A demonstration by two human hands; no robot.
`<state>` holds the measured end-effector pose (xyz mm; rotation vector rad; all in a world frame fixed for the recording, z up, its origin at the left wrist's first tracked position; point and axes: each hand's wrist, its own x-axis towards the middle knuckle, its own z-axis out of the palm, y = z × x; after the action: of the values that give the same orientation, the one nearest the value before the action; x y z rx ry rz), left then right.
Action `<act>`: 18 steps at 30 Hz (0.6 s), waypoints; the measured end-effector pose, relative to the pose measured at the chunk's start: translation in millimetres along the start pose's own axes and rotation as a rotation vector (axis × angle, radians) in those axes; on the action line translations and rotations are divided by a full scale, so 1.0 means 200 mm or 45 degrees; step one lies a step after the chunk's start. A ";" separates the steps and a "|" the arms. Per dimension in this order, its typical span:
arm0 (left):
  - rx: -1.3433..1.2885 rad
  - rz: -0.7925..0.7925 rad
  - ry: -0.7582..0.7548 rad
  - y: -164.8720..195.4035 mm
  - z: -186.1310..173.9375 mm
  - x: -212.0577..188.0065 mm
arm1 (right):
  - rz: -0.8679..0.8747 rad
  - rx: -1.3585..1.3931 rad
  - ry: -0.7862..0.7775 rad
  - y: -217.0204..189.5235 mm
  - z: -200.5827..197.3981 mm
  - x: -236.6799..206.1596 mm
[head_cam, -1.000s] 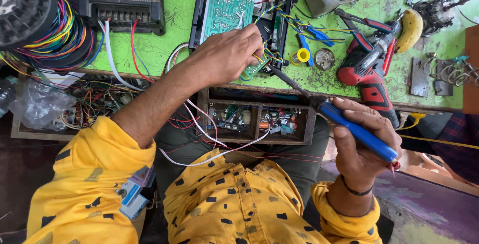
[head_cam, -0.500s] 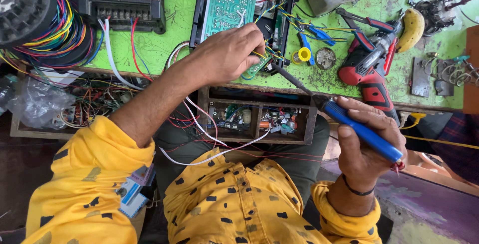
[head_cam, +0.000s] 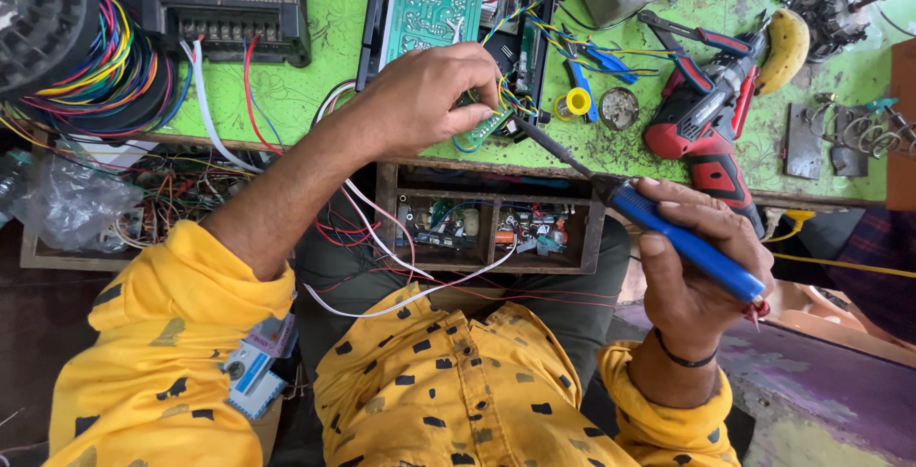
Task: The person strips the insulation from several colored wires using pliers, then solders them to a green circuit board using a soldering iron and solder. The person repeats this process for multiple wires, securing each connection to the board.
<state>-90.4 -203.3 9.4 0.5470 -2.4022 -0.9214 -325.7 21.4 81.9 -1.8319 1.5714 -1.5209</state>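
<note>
Green, stained bench [head_cam: 315,85]. Left hand [head_cam: 429,95] fingers pinch a small circuit board [head_cam: 485,126] at the bench edge. Right hand [head_cam: 701,267] fingers grip a blue-handled soldering iron [head_cam: 658,224], tip touching that board. Red cordless drill [head_cam: 701,119] lies beyond the right fingers.

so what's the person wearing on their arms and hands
Both hands are bare, no gloves. The left hand comes out of a yellow sleeve with dark dashes, pushed up past the elbow. The right hand has a thin dark band at the wrist, above a matching yellow cuff.
</note>
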 end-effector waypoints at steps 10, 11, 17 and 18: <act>0.045 -0.067 -0.033 0.03 -0.01 0.01 | -0.010 -0.037 -0.063 0.01 0.03 0.03; 0.061 -0.049 -0.025 0.03 -0.01 0.01 | -0.015 -0.037 -0.066 0.01 0.03 0.03; 0.092 -0.032 -0.012 0.02 -0.01 0.01 | -0.015 -0.030 -0.083 0.02 0.03 0.04; 0.086 -0.044 -0.015 0.02 0.00 0.01 | -0.012 -0.032 -0.082 0.02 0.03 0.04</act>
<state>-93.2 -202.1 13.9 0.6115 -2.4488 -0.8627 -323.2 11.2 79.9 -1.8849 1.5614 -1.4373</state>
